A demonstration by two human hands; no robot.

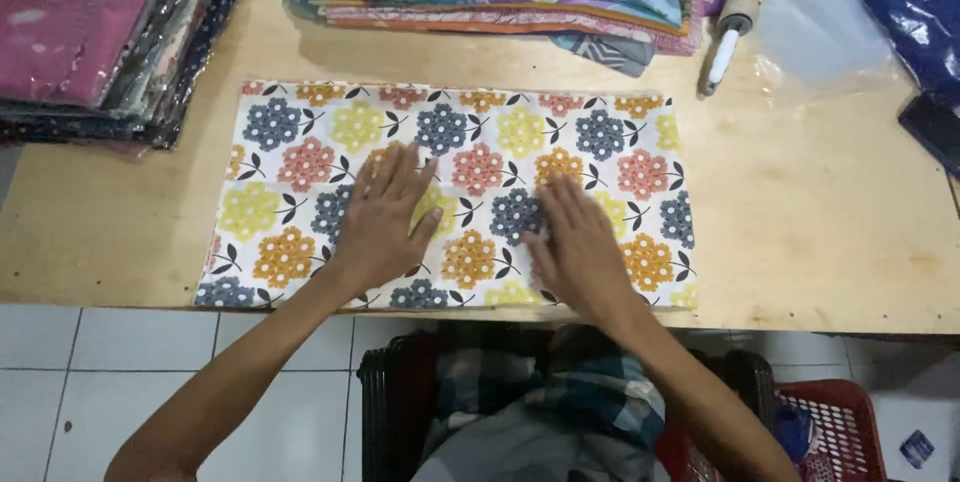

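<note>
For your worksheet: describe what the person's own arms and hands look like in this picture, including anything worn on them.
Both arms are bare from the bottom edge of the picture to the fingertips: no sleeves show. The left hand and right hand wear no gloves, and no rings, watch or bracelet can be seen. Fingernails look short and unpainted. No markings show.

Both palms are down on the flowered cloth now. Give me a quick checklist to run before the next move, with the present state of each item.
1. Left hand flat on the flowered cloth: ok.
2. Right hand flat on the cloth, fingers spread: ok.
3. Cloth lying smooth, no visible wrinkles: ok.
4. Cloth's near edge along the wooden table edge, not hanging off: ok.
5. Lint roller apart from the cloth, at the far right: ok.
6. Number of layers in the cloth: cannot tell.
</note>
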